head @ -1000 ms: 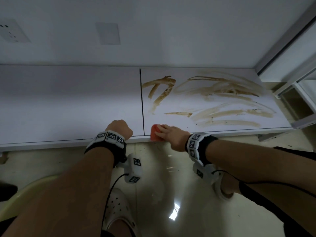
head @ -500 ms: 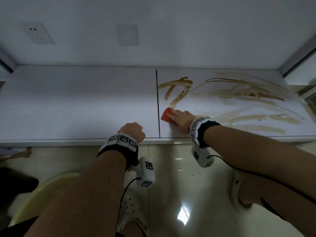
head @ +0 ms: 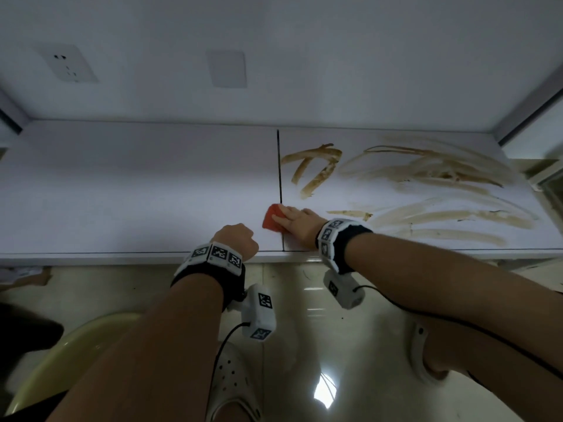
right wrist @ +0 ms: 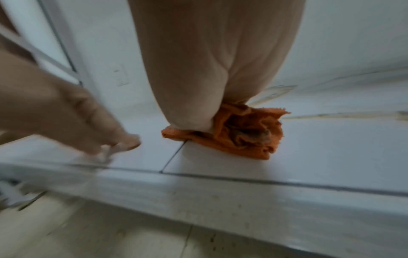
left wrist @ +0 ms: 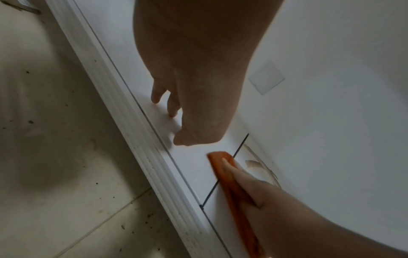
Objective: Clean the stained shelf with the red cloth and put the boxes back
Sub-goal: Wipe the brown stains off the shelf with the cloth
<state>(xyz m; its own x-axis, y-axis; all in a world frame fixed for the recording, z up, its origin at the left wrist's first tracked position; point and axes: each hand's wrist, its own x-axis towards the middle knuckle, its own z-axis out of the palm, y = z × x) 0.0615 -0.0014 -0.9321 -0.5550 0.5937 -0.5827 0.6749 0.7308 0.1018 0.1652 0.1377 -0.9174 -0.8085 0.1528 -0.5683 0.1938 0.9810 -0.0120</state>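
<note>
Head view: right hand (head: 300,225) lies flat on the red cloth (head: 272,220), fingers extended and pressing it onto the shelf (head: 137,190) right at the dark panel seam (head: 278,166). Brown stains (head: 316,169) cover most of the right panel, from back to front; I'd call the wiping barely begun. Left hand (head: 237,240) is curled into a fist, holding nothing, knuckles at the front edge. No boxes in view, so that step is fully pending. Wall socket (head: 70,67) and blank plate (head: 227,68) carry no readable text; wristband markers are patterns only. Left wrist view: cloth (left wrist: 223,167) under straight fingers (left wrist: 229,168), straddling the seam; left fingers (left wrist: 174,106) hang bent, tips near the shelf, contact unclear. Right wrist view, blurred: bunched cloth (right wrist: 247,134) shows brown soiling in its folds, so some stain looks picked up. No brands or writing anywhere.
</note>
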